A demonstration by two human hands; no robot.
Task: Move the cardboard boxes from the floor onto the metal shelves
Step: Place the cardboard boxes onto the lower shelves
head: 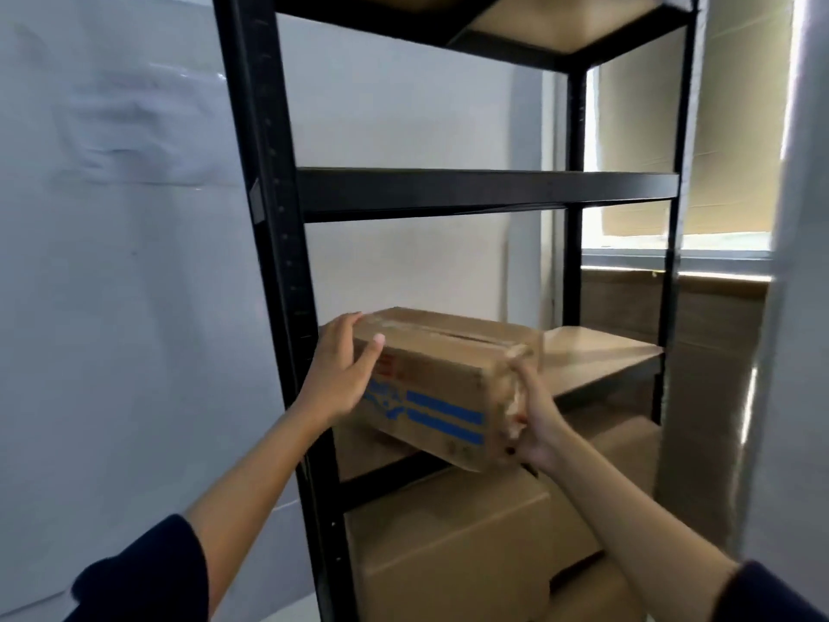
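Blue-striped cardboard box (442, 388) tilted at shelf (601, 352).

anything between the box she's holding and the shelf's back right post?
Only bare shelf board, seen in the head view. The blue-striped box, gripped by the left hand and right hand, leaves it uncovered up to the back right post.
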